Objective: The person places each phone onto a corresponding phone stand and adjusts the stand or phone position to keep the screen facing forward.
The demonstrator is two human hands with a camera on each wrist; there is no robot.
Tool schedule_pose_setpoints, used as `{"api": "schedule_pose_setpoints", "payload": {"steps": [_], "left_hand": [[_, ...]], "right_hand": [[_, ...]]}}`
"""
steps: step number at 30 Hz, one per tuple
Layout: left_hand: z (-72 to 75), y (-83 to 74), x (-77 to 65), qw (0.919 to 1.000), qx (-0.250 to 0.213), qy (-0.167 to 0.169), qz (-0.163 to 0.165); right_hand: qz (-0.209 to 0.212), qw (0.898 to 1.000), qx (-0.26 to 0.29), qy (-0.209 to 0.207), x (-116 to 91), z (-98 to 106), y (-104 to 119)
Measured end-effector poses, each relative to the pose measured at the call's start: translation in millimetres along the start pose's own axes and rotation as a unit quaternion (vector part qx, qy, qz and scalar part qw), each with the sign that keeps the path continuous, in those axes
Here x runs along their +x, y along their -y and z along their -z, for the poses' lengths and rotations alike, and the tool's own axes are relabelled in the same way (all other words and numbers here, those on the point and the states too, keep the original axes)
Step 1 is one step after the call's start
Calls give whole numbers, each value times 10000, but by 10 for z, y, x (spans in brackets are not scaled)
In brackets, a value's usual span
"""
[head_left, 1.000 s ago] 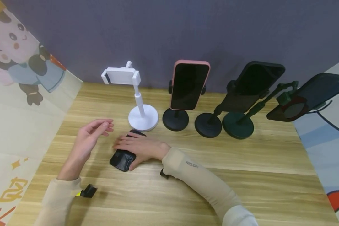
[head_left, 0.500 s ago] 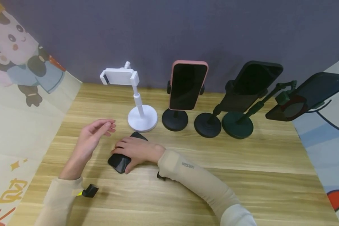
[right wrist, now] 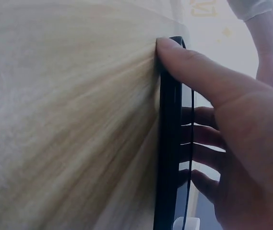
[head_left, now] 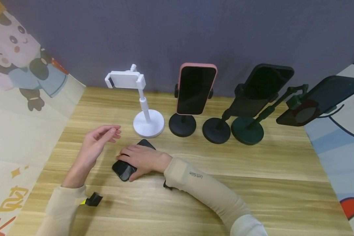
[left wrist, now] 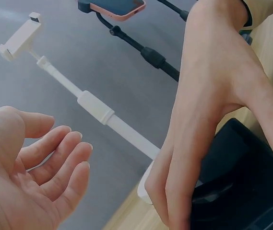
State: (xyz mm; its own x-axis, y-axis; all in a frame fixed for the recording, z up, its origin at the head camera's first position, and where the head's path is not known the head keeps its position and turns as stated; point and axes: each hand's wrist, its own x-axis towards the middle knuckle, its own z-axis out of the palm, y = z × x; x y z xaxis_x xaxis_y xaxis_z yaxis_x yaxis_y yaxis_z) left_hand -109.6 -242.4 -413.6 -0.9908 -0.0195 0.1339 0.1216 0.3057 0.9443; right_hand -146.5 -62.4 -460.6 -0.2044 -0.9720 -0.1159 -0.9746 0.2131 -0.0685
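A black smartphone (head_left: 124,170) lies flat, screen up, on the wooden table in front of the white phone stand (head_left: 148,124). My right hand (head_left: 141,158) reaches across it and grips it by its long edges; the palm and fingers hide its middle. In the right wrist view the thumb presses one side edge of the smartphone (right wrist: 170,143), with the fingers across the screen. My left hand (head_left: 94,142) hovers left of the smartphone, fingers loosely bent, holding nothing. The white stand's clamp (head_left: 125,79) carries no phone.
To the right stand a pink-cased phone (head_left: 196,90) on a black stand (head_left: 183,125), a dark phone (head_left: 262,87) on another black stand (head_left: 216,131), and a phone (head_left: 321,101) on a dark green stand (head_left: 247,131). A grey-blue wall (head_left: 177,32) rises behind.
My right hand and the smartphone have shifted slightly toward the table's near side, mostly in the first half second. The left hand has moved a little to the right.
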Motion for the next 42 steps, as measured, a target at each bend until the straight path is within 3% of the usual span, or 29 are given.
{"api": "schedule_pose_setpoints", "payload": {"steps": [9,19,26,31,37,40,42], "left_hand": [[-28,-25,9,9999,96,82,18],[-23,-11,5,9999,95,65,62],[-12,-17,12,9999,62,96,33],[-15,-29,21,9999,-22,150,35],[-26,-30,42,9998,-84,202,45],[-24,-19,52,9997,-104,199,8],[-27,-11,57,9997,-170,184,-16]], "right_hand": [[-169,9997,-140,123,27,16,11],[-211,9976,-479,-448,14,-50,30],[-231,9953,101,-934,-24,-56,3],[-410,9924,594,-995,-72,12,3],[-718,9810,1329,-1218,-167,99,-29],[-872,9651,1838,-1651,-225,145,-66],[-973,9469,2260,-2067,-261,167,-98]]}}
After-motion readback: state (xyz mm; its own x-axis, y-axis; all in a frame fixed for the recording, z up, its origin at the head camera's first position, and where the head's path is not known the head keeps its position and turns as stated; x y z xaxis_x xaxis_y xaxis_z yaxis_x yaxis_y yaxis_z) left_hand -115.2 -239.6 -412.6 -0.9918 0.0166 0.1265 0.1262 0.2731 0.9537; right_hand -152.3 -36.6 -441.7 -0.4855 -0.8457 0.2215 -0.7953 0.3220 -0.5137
